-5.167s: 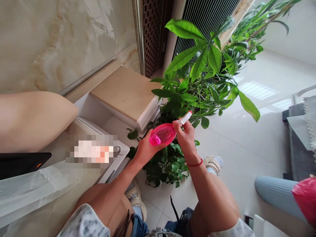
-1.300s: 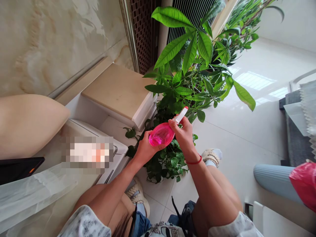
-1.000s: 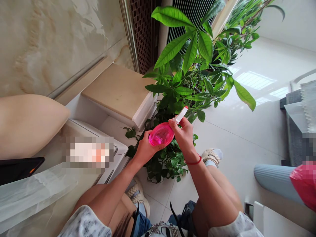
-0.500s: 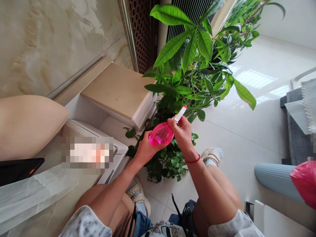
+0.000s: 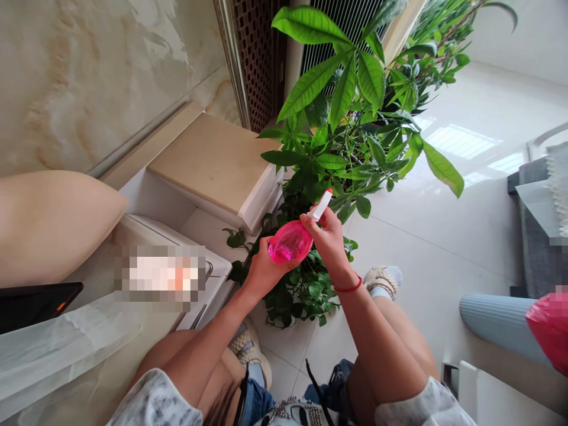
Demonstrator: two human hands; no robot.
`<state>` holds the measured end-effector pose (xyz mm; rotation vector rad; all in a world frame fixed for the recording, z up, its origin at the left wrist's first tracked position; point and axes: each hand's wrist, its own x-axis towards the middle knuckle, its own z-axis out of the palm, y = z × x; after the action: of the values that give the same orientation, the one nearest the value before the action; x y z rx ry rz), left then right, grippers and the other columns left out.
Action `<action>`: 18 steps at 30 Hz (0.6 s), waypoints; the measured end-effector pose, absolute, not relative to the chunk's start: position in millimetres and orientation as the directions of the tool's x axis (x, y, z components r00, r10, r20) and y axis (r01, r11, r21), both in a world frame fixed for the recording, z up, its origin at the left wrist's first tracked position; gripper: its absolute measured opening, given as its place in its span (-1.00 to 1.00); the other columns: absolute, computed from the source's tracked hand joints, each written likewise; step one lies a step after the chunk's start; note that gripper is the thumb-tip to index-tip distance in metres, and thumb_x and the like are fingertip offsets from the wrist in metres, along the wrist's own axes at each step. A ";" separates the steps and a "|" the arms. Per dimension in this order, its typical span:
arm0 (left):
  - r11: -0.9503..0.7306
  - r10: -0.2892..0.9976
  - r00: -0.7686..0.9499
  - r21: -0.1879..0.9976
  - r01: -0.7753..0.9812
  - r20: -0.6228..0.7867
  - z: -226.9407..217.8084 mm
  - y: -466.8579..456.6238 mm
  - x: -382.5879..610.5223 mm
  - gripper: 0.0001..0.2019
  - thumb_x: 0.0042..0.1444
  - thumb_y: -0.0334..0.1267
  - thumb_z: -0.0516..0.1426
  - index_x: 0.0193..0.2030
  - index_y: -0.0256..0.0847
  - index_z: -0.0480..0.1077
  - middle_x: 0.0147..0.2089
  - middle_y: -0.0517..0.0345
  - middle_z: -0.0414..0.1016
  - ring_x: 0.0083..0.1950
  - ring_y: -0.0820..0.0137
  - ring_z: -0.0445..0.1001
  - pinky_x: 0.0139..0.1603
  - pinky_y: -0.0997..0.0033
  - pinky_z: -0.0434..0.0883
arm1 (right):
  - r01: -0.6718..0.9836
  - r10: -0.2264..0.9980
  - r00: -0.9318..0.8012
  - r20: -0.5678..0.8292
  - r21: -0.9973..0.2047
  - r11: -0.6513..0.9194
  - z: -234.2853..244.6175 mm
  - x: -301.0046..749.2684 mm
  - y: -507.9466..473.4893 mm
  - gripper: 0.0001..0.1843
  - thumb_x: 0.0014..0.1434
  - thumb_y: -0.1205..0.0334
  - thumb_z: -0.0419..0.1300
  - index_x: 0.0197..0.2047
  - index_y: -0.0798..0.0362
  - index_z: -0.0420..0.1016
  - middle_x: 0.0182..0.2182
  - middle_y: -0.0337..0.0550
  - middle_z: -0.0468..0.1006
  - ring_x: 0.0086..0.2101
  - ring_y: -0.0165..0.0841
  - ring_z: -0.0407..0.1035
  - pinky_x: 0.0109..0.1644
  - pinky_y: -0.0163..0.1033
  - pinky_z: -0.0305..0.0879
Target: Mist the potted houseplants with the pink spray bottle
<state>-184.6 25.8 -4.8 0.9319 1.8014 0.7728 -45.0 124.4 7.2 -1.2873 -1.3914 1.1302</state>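
A pink, see-through spray bottle (image 5: 290, 241) is tilted in front of me, its white spray head with a red tip (image 5: 322, 205) pointing up and to the right. Around the bottle's body, near its base, my left hand (image 5: 266, 266) is closed. My right hand (image 5: 327, 236), with a red string on the wrist, grips the neck and spray head. Right behind and below the bottle are leafy green potted plants (image 5: 306, 290), and broad leaves (image 5: 346, 77) rise beyond the hands.
At left stand a low cabinet with a tan top (image 5: 213, 163) and a white-edged counter with a dark device (image 5: 39, 306). On the right, a blue ribbed bin (image 5: 501, 325) holds a pink bag (image 5: 550, 331). More plants line the tiled floor (image 5: 426, 236) further back.
The spray head has tipped very slightly to the left. Both hands keep their hold on the bottle, and the view has shifted a little.
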 end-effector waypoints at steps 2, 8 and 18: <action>0.517 0.848 -0.274 0.821 0.244 -0.453 -8.8 25.0 -183.6 -0.22 -0.14 0.01 0.48 0.17 -0.15 0.29 0.03 -0.05 0.65 -0.02 0.16 0.64 -0.14 0.32 0.48 | 0.177 0.997 -0.062 0.036 -0.983 0.046 7.1 -46.1 124.3 -0.67 0.11 -0.09 0.30 -0.27 -0.03 0.39 -0.35 -0.23 0.45 -0.31 -0.32 0.30 -0.20 -0.18 0.29; 0.516 0.847 -0.260 0.836 0.189 -0.464 -12.9 25.2 -179.5 -0.21 -0.14 0.02 0.48 0.18 -0.14 0.27 0.06 -0.04 0.64 -0.02 0.18 0.63 -0.14 0.31 0.51 | 0.171 0.997 -0.052 0.062 -0.983 0.070 8.8 -47.3 123.4 -0.68 0.12 -0.08 0.30 -0.31 -0.02 0.38 -0.41 -0.27 0.42 -0.38 -0.36 0.26 -0.25 -0.19 0.24; 0.534 0.827 -0.286 0.835 0.132 -0.484 -20.6 19.1 -169.9 -0.13 -0.19 0.07 0.49 0.20 -0.13 0.21 0.06 -0.09 0.62 -0.01 0.13 0.63 -0.13 0.28 0.49 | 0.183 0.996 -0.068 0.059 -0.981 0.071 8.0 -43.2 124.2 -0.61 0.11 -0.09 0.31 -0.08 -0.05 0.51 -0.17 -0.12 0.55 -0.18 -0.23 0.40 -0.05 -0.06 0.39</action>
<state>-169.9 19.1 -20.6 0.8048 1.7468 0.8476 -43.2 124.2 8.0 -1.2649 -1.4217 1.1120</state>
